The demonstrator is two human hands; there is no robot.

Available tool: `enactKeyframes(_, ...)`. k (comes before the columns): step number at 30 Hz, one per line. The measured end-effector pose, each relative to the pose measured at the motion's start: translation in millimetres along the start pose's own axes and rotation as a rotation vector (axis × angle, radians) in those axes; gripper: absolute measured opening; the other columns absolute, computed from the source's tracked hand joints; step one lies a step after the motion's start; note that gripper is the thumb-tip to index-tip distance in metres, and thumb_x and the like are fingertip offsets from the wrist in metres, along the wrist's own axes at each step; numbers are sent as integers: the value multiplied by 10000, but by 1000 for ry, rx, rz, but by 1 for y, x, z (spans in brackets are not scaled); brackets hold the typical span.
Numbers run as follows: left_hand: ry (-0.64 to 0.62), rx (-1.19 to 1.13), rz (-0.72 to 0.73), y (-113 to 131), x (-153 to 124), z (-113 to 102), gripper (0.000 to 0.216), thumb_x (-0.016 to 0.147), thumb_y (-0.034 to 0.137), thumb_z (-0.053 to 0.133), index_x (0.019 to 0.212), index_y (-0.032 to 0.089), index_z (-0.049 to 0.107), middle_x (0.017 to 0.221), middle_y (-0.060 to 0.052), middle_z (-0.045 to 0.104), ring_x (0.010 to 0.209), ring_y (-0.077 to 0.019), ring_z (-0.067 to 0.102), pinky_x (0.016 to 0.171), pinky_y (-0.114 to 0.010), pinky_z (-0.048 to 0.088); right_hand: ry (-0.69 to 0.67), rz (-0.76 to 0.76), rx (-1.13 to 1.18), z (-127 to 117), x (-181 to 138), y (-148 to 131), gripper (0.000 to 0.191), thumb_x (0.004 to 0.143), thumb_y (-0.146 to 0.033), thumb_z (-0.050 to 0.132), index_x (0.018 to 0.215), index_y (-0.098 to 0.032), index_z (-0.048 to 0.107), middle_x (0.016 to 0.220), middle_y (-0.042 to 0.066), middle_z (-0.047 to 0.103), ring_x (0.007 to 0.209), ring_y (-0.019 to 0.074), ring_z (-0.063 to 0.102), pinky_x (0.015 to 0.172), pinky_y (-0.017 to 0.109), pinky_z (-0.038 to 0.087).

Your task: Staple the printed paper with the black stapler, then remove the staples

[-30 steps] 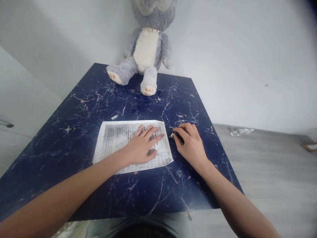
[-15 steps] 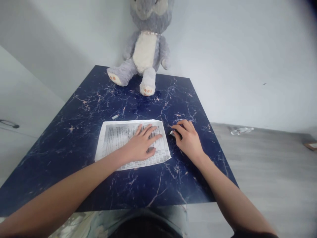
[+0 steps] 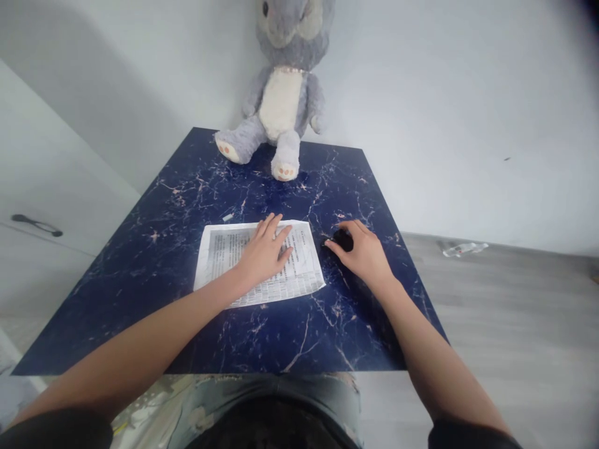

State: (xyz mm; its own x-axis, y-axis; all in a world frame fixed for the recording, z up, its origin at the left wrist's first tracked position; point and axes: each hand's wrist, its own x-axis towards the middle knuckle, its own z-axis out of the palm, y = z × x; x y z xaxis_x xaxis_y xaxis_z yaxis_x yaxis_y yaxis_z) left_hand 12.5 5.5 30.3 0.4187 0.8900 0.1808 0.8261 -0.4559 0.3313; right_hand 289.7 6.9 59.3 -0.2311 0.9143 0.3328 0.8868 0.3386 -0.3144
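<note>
My left hand (image 3: 262, 255) lies on a sheet of printed paper (image 3: 219, 255), fingers stretched out and thumb apart. The sheet has dense dark print, and its corners lift a little from the table. Just right of the paper, my right hand (image 3: 365, 252) curls its thumb and fingers around a small black object (image 3: 344, 239). The fingers partly hide that object, and its kind cannot be made out. A small pale piece (image 3: 228, 217) lies beyond the paper's far left edge.
A large grey plush toy (image 3: 283, 103) sits at the far end of the dark blue marbled table (image 3: 299, 340), against the wall. A clear plastic item (image 3: 465, 249) lies on the floor to the right. A cabinet handle (image 3: 37, 225) is at left.
My left hand has slid slightly up the sheet, its fingers closer together. My right hand has turned, showing the black object where a small white end showed before. The view has shifted slightly.
</note>
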Motion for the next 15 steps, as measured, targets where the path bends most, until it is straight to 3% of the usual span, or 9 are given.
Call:
enactKeyframes(2, -42, 34, 4, -1, 0, 1, 590, 1049, 510, 450, 1560, 215, 462, 1729, -153, 259, 1616, -423, 123, 1283, -686, 117, -121, 84, -62, -2, 1, 6, 272, 914, -445, 714, 998, -191, 659, 944, 84, 688, 827, 260, 665, 709, 371, 513)
enactKeyframes(4, -111, 35, 12, 1, -2, 4, 656, 1030, 584, 465, 1594, 252, 424, 1734, -147, 256, 1609, -453, 125, 1255, -741, 101, -207, 52, -48, -2, 3, 10, 228, 927, -411, 702, 934, -195, 628, 890, 67, 689, 782, 241, 659, 697, 348, 482)
enactKeyframes(9, -129, 9, 68, 15, -6, 11, 668, 1029, 595, 463, 1616, 286, 383, 1741, -140, 244, 1610, -444, 137, 1246, -748, 102, -260, -170, 97, -4, 12, 13, 252, 968, -429, 673, 1065, -200, 633, 984, 65, 728, 859, 227, 692, 774, 326, 485)
enactKeyframes(15, -111, -32, 148, 21, -5, 8, 618, 1046, 507, 457, 1610, 261, 396, 1746, -132, 231, 1618, -428, 108, 1247, -751, 72, -328, -249, 94, -8, 8, 6, 289, 979, -399, 649, 1200, -213, 631, 1114, 78, 747, 949, 240, 714, 811, 322, 495)
